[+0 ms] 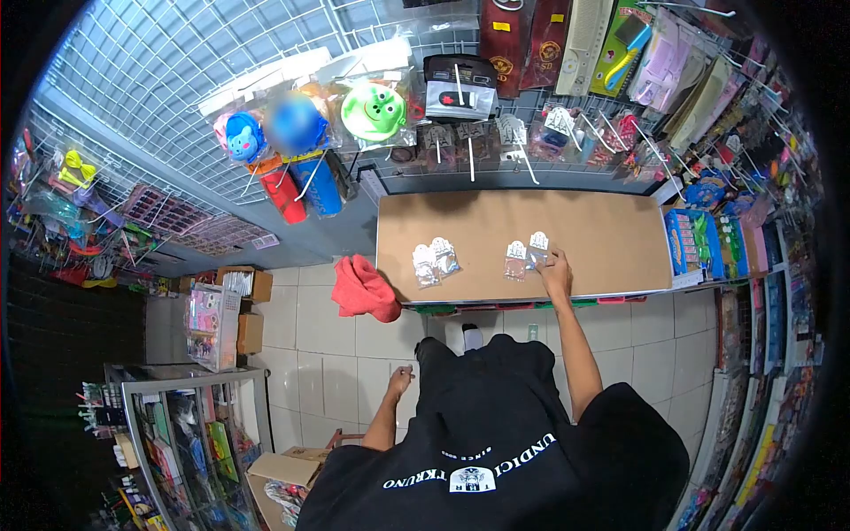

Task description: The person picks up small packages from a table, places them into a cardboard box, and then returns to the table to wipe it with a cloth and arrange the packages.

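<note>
My right hand (556, 273) is over the cardboard-coloured tabletop, its fingers pinching the edge of a small clear packet (537, 255) with a white header card. Close beside it on the left lies another packet (515, 264), with something reddish inside. Further left, a small group of similar packets (434, 264) overlaps on the same surface. My left hand (401, 381) hangs low over the tiled floor, away from the table, with its fingers curled and nothing visible in them.
A red cloth (365, 289) hangs at the left end of the table (611, 239). Boxes of small goods (695, 243) stand at its right end. Hooks with packaged toys (374, 112) and combs line the wire rack above. A glass cabinet (190, 434) stands lower left.
</note>
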Tool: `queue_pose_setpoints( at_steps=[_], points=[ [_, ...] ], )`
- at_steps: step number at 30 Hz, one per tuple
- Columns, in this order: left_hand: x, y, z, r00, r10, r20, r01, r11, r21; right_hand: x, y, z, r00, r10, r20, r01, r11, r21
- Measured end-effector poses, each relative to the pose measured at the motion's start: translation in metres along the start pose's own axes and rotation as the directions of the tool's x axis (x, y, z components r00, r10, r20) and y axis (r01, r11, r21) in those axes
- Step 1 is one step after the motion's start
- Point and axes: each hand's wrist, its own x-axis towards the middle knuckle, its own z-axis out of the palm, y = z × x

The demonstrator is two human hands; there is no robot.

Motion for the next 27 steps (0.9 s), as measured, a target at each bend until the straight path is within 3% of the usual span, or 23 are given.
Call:
queue_pose_setpoints(
  at_steps=[2, 5, 9, 13, 16, 22, 25, 27],
  points=[
    [0.001, 0.014, 0.0, 0.998, 0.035, -0.059, -0.036, 0.999, -0.015, 0.001, 0.0, 0.005, 0.999, 0.022, -0.042, -0.023, 1.0, -0.017],
    [0.013, 0.008, -0.004, 1.0, 0.01, 0.015, -0.01, 1.0, 0.017, 0.012, 0.01, 0.015, 0.999, -0.015, -0.043, 0.013, 0.998, -0.063],
    [0.004, 0.002, 0.003, 0.998, -0.055, 0.038, 0.057, 0.998, -0.033, 0.01, -0.009, 0.005, 0.987, 0.154, -0.054, -0.15, 0.986, 0.065],
    [-0.011, -0.022, 0.012, 0.993, -0.114, -0.014, 0.114, 0.993, -0.041, 0.01, -0.005, 0.007, 0.993, 0.086, -0.082, -0.082, 0.995, 0.047],
    [-0.022, -0.037, 0.015, 0.978, -0.204, 0.045, 0.205, 0.978, -0.033, 0.011, -0.005, 0.015, 0.943, -0.168, -0.287, 0.179, 0.984, 0.01],
    [-0.034, -0.056, 0.014, 0.977, -0.2, 0.076, 0.204, 0.978, -0.036, 0.001, -0.053, -0.011, 0.998, 0.047, -0.044, -0.054, 0.981, -0.188],
    [-0.038, -0.058, 0.012, 0.988, -0.147, 0.058, 0.149, 0.988, -0.04, 0.026, -0.035, 0.007, 0.993, 0.116, -0.03, -0.116, 0.993, -0.005],
    [-0.034, -0.054, 0.012, 0.985, -0.169, 0.045, 0.173, 0.981, -0.088, 0.035, -0.03, 0.022, 0.981, 0.11, -0.16, -0.104, 0.994, 0.043]
  ],
)
